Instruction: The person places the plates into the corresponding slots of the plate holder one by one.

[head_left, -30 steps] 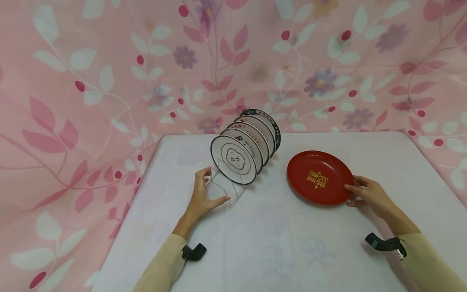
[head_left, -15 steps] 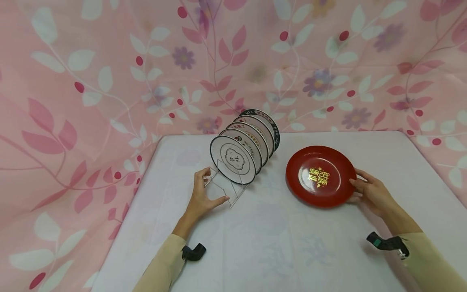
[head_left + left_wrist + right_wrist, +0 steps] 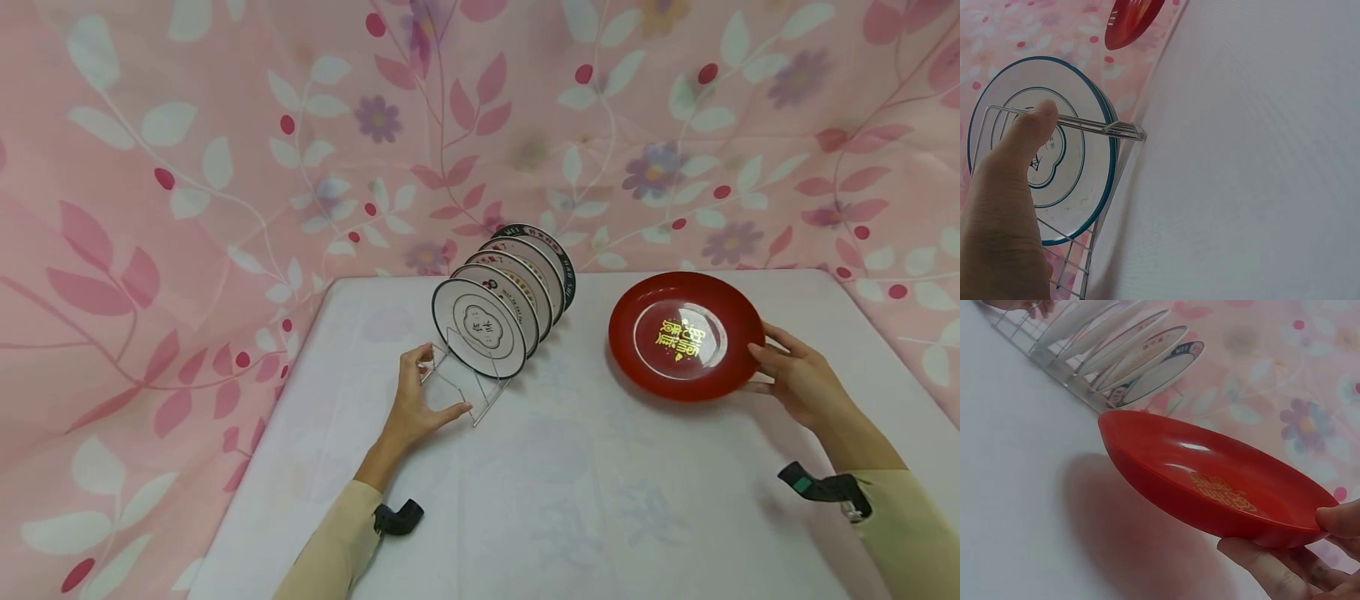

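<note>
My right hand (image 3: pixel 813 383) holds a round red plate (image 3: pixel 633 321) by its right edge, thumb on the rim and fingers beneath. Gold characters mark the plate's middle. In the right wrist view the plate (image 3: pixel 1166 494) is tilted above the white table, casting a shadow below. My left hand (image 3: pixel 420 408) grips the near end of a wire dish rack (image 3: pixel 1088 125), the thumb lying over a wire in the left wrist view. Several white plates with dark rims stand on edge in the rack; the nearest plate (image 3: pixel 480 329) bears a dark emblem.
A white cloth covers the table (image 3: pixel 547 500). Behind it hangs a pink flowered backdrop (image 3: pixel 525 125), which also runs along the left side. The rack of plates stands at the table's back, left of the red plate.
The red plate has been raised from the table and moved right and away from me, its face tipping toward me. My left hand and the rack have stayed put.
</note>
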Available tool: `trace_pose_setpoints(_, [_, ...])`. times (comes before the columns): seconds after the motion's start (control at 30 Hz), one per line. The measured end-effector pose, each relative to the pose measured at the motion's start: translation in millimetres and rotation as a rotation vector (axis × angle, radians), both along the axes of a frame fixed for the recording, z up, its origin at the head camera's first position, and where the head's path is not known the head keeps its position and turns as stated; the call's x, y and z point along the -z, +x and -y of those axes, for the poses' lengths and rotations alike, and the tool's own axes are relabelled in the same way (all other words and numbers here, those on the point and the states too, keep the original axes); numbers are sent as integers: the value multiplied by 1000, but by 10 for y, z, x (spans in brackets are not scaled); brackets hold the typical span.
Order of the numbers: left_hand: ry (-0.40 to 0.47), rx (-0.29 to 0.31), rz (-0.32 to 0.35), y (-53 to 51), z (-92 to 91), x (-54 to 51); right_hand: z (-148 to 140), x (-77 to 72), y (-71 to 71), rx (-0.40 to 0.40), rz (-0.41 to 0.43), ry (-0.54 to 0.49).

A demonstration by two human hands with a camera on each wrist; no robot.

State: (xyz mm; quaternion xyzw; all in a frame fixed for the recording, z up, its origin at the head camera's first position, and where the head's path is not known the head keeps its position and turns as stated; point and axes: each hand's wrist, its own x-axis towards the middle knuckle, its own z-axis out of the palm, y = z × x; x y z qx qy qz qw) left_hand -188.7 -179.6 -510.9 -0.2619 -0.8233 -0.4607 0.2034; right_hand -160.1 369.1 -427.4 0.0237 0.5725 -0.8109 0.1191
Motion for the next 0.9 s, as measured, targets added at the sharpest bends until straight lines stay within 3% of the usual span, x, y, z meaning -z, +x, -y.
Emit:
trace_pose_setpoints(0.33, [-9, -4, 6, 14, -1, 11, 7, -128, -71, -6, -6, 22])
trace_pose_setpoints(0.63, [-15, -7, 3, 1, 13, 15, 99, -419, -206, 17, -45, 115])
trace_pose_setpoints(0.9, [-11, 9, 7, -3, 9, 4, 209, -654, -336, 45, -82, 126])
